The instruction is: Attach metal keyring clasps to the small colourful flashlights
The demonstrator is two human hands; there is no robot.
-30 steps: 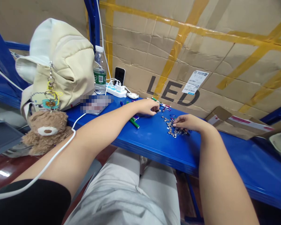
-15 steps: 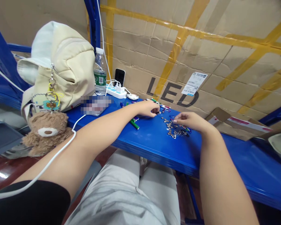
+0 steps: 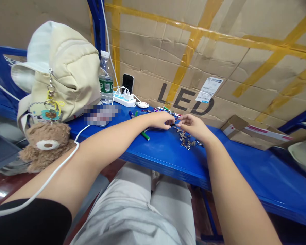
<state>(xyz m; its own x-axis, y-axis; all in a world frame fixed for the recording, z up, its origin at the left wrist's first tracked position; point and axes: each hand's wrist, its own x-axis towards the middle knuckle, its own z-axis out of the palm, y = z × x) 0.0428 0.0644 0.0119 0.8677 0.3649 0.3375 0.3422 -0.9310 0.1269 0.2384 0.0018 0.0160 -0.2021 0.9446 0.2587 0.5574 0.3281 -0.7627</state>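
My left hand [image 3: 161,119] and my right hand [image 3: 193,126] meet over the blue shelf [image 3: 168,153], fingers pinched together around a small dark part [image 3: 173,124] held between them. Just below my right hand lies a pile of small metal clips [image 3: 188,141]. Several coloured pen-like sticks [image 3: 165,109] lie behind my hands, and a green one [image 3: 145,135] lies under my left wrist.
A cream backpack [image 3: 63,71] with a teddy bear [image 3: 46,144] hanging from it stands at the left. Beside it are a water bottle [image 3: 105,80], a white power strip [image 3: 123,98] and a phone [image 3: 128,82]. A cardboard wall stands behind; a flat carton [image 3: 255,134] lies right.
My right hand lifted off the clip pile and moved left and up to meet my left hand. The left hand stayed in place.
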